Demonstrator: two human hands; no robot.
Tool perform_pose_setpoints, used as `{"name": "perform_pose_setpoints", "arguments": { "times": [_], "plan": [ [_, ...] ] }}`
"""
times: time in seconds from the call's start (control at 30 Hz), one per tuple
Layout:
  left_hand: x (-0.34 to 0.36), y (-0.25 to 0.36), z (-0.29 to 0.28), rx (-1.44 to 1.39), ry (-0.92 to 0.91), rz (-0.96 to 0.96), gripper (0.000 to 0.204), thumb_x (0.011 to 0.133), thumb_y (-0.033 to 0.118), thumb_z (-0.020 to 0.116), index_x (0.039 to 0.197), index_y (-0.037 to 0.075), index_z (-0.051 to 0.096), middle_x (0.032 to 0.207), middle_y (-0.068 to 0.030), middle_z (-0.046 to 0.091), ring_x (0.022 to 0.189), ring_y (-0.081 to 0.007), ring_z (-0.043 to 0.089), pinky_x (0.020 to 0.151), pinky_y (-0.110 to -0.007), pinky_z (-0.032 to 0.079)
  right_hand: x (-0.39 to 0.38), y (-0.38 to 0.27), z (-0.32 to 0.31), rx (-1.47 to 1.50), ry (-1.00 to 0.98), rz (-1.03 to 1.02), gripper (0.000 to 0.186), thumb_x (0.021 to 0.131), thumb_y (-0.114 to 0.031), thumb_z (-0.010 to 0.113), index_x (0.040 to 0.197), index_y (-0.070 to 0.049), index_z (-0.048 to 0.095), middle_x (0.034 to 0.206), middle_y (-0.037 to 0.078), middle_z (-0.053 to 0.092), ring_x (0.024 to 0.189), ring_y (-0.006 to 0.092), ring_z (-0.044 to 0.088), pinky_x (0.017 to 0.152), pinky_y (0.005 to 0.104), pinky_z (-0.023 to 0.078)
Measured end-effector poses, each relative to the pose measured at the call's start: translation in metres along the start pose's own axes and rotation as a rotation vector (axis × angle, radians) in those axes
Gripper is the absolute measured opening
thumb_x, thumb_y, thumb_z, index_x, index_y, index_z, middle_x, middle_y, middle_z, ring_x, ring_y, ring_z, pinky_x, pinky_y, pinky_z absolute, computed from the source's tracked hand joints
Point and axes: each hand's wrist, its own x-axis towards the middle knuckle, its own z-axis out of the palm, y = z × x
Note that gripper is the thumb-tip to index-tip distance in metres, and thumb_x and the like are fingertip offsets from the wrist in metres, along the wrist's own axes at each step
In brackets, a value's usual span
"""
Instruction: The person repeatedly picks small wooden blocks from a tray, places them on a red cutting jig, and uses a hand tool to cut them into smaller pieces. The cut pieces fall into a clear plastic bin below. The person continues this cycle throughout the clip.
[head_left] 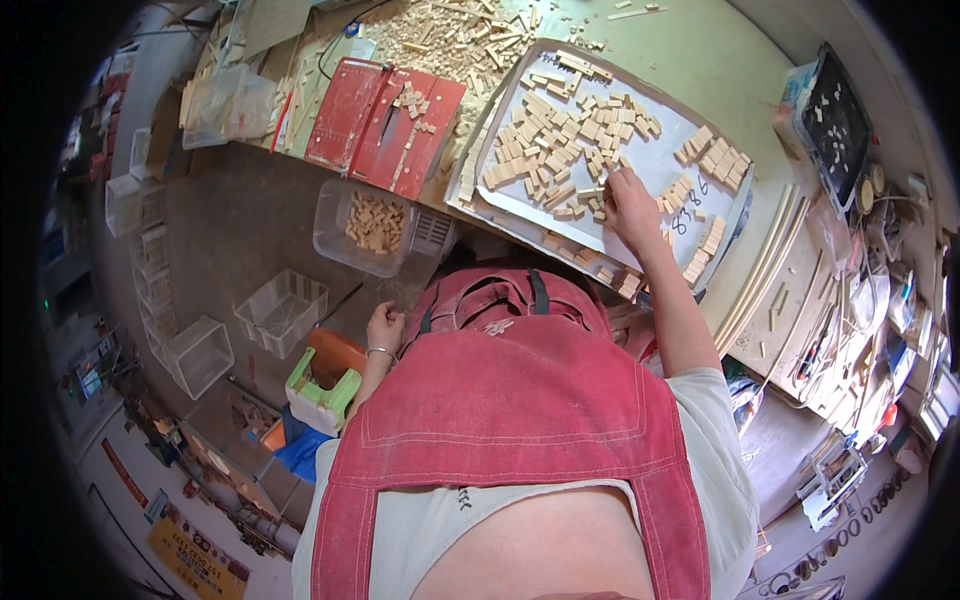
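Note:
My right hand [632, 207] reaches over a shallow tray [478, 205] lined with white paper. Its fingertips are pinched on a small wooden block at the edge of a loose pile of wooden blocks [545, 135]. Short rows of blocks [725, 163] stand lined up along the tray's right side, and more lie along its near edge. My left hand [385, 328] hangs low beside my red apron [510, 410], its fingers curled with nothing visible in them. It is apart from the table, near a green and white stool [322, 390].
Left of the tray lies a red machine plate [385, 125] with a slot and some blocks on it. Below it, a clear bin [365, 228] holds more blocks. Offcuts [470, 40] cover the far tabletop. Long wooden strips [768, 270] lie at the right; an empty crate [282, 312] stands on the floor.

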Motion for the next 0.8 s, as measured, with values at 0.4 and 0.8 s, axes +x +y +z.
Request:
{"name": "perform_pose_setpoints", "arguments": {
  "times": [0.4,0.8],
  "plan": [
    [-0.002,-0.001,0.005,-0.018,-0.006,-0.021,0.042,0.09,0.024,0.076,0.126,0.003,0.07,0.095,-0.01,0.076,0.086,-0.0218,0.074,0.083,-0.036,0.059,0.002,0.007,0.002,0.033,-0.05,0.003,0.013,0.088,-0.008,0.068,0.097,-0.007,0.059,0.103,0.015,0.061,0.093,0.0392,0.065,0.076,0.0479,0.053],
    [0.004,0.012,-0.003,-0.09,0.002,-0.008,0.041,0.09,0.02,0.077,0.127,0.002,0.069,0.092,-0.0076,0.074,0.083,-0.0162,0.071,0.08,-0.033,0.058,-0.012,-0.007,-0.018,0.152,0.028,0.081,0.017,0.09,-0.011,0.069,0.106,-0.007,0.068,0.101,0.015,0.066,0.089,0.038,0.067,0.077,0.0471,0.054]
  ]
}}
